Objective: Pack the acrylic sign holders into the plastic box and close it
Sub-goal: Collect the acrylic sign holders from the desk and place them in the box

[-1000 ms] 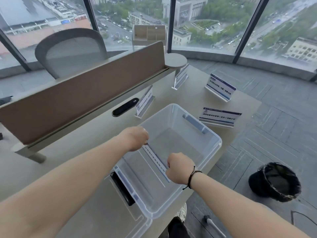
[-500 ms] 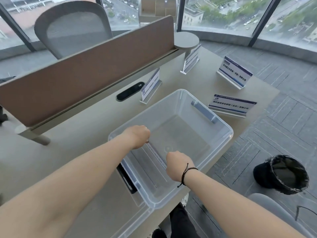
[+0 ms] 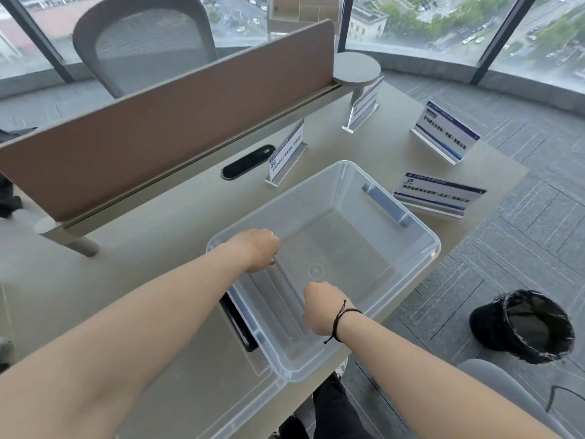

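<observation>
While hands (image 3: 286, 282) grip it, clear sign holder (image 3: 286, 291) lies inside transparent box (image 3: 411, 274).

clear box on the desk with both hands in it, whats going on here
A person is packing sign holders into a clear plastic box on the desk. The left hand and right hand each grip one end of a sign holder, low inside the box by its near wall. Four more sign holders are out on the desk beyond the box. The lid lies by the box's near end, so the box is open.
</observation>
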